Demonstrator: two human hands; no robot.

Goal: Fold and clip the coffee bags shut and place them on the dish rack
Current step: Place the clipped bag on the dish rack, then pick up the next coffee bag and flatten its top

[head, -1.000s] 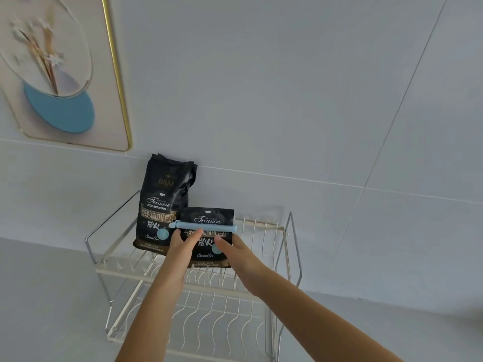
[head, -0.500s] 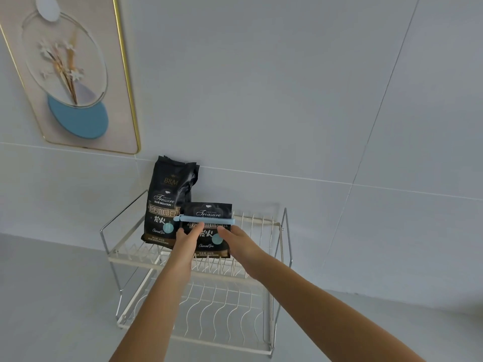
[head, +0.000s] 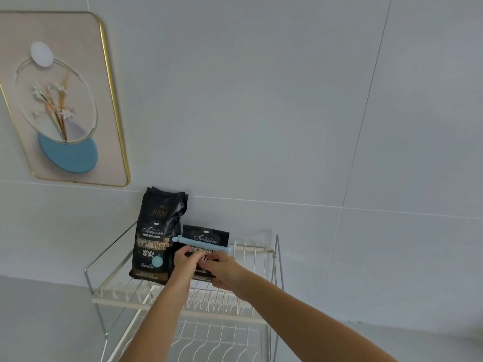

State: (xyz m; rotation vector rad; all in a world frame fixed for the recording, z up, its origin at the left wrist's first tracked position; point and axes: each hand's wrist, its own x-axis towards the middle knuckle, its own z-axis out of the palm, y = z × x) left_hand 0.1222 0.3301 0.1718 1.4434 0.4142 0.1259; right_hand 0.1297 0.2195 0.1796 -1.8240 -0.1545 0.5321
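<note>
A folded black coffee bag (head: 206, 237) stands on the top tier of the white wire dish rack (head: 261, 250), held shut by a light blue clip (head: 201, 243) across its fold. My left hand (head: 186, 262) and my right hand (head: 222, 266) both grip the front of this bag, below the clip. A taller black coffee bag (head: 156, 233) stands unfolded just to its left on the same tier, leaning against the wall. The lower half of the clipped bag is hidden behind my hands.
The rack has a lower tier (head: 209, 338) with wire slots and a metal side handle (head: 109, 252) on the left. A gold-framed picture (head: 60, 100) hangs on the grey tiled wall behind. A grey counter (head: 39, 317) lies around the rack.
The view has shifted so the rack sits further right in frame. My hands stay on the clipped bag and have drawn closer together on its front.
</note>
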